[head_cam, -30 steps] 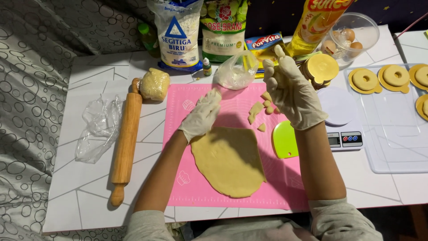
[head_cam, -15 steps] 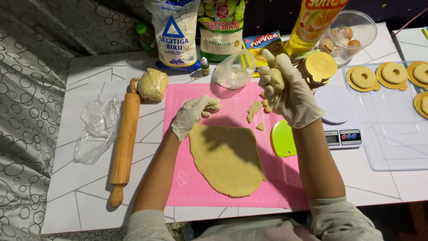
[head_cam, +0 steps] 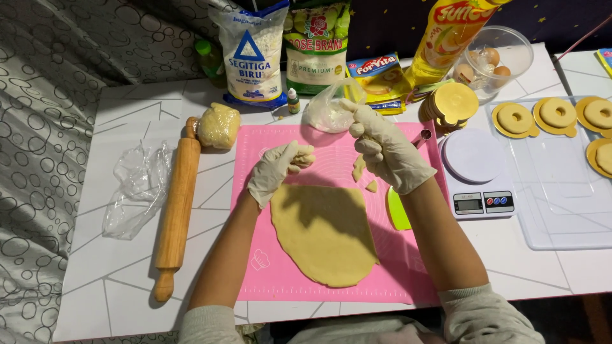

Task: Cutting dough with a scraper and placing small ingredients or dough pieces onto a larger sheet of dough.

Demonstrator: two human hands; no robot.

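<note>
While both gloved hands [head_cam: 331, 162] pinch dough scraps [head_cam: 299, 155], the clear bowl [head_cam: 500, 48] holds eggs [head_cam: 491, 57].

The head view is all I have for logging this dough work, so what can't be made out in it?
- Left hand: curled fingers hide what it grips.
- Right hand: glove covers most of its dough bit.
- Green scraper: forearm covers part.
- Ring-topped discs: cut off by the right edge.
- Scale display: too small.

Mat [head_cam: 255, 280] btm-left free; rolling pin [head_cam: 175, 204] blocks left.
</note>
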